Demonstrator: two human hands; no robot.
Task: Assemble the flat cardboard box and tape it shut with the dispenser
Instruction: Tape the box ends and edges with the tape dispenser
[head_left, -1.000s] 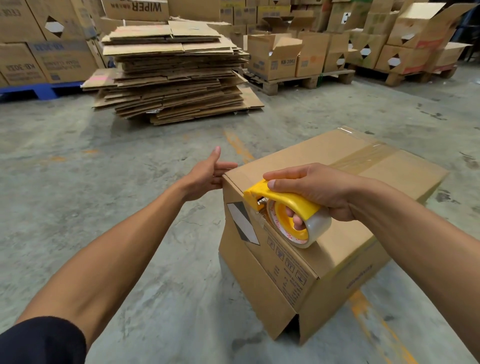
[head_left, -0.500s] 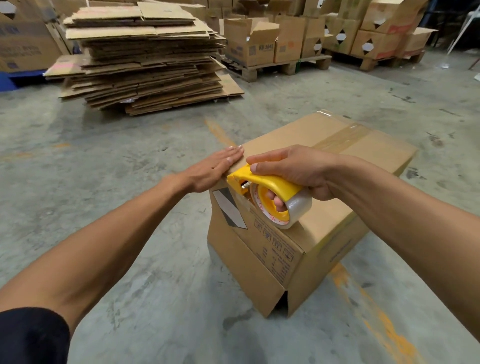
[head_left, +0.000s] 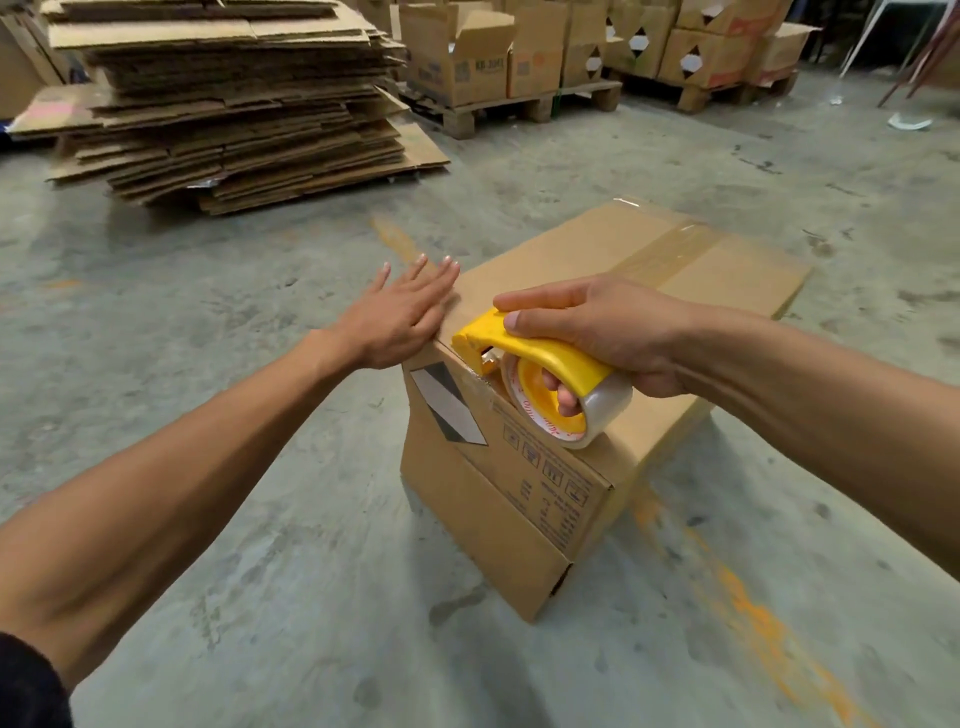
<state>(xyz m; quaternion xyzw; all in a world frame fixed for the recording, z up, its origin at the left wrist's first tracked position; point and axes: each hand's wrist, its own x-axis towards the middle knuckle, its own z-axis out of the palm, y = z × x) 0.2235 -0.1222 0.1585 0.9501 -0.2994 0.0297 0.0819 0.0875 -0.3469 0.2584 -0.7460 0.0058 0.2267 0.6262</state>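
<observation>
A brown cardboard box (head_left: 727, 270) stands assembled on the concrete floor, with a strip of clear tape running along its top seam. My right hand (head_left: 608, 325) grips the yellow tape dispenser (head_left: 540, 353), whose front sits at the box's near top edge; its clear tape roll hangs over the box's front side. My left hand (head_left: 400, 312) lies flat with straight fingers on the box's near left corner, just left of the dispenser.
A tall stack of flattened cardboard (head_left: 223, 104) lies on the floor at the back left. Wooden pallets with assembled boxes (head_left: 457, 62) line the back. Orange paint marks (head_left: 753, 613) streak the floor to the right of the box.
My left hand moved from the box's side up onto its top corner and flattened there. The dispenser has reached the near top edge. The view has tilted down.
</observation>
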